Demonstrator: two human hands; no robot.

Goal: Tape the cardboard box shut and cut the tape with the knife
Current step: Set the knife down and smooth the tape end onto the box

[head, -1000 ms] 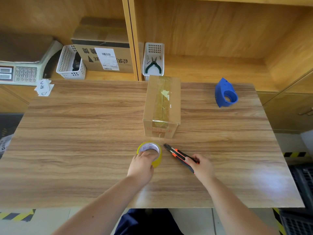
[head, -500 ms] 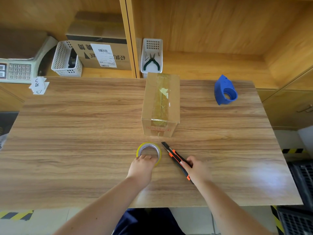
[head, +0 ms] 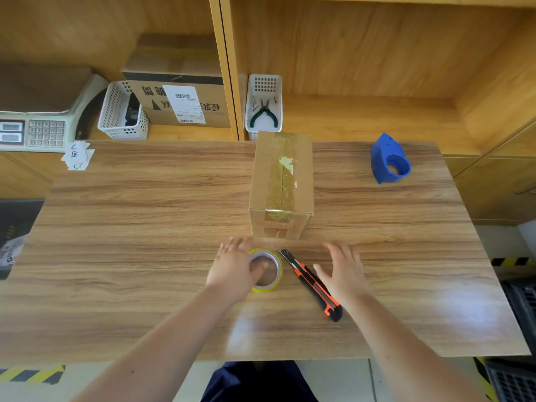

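Note:
A brown cardboard box (head: pixel 300 175) stands in the middle of the wooden table (head: pixel 145 227), with a strip of clear tape running along its top seam and down the near face. A yellow tape roll (head: pixel 275 261) lies flat just in front of it. My left hand (head: pixel 232 268) hovers over the roll's left side, fingers spread, holding nothing. An orange and black knife (head: pixel 311 284) lies on the table right of the roll, blade end toward the box. My right hand (head: pixel 345 271) is beside the knife, fingers apart, off the handle.
A blue tape dispenser (head: pixel 390 159) stands at the table's far right. Behind the table, shelves hold a larger labelled box (head: pixel 179 97), two white baskets (head: pixel 121 113), one with pliers (head: pixel 264 113), and a scale (head: pixel 32 132). Paper slips (head: pixel 77 156) lie at the far left corner.
Both hands let go: the left released the tape roll, the right released the knife, which now lies on the table. Both hands moved forward toward the box with fingers spread.

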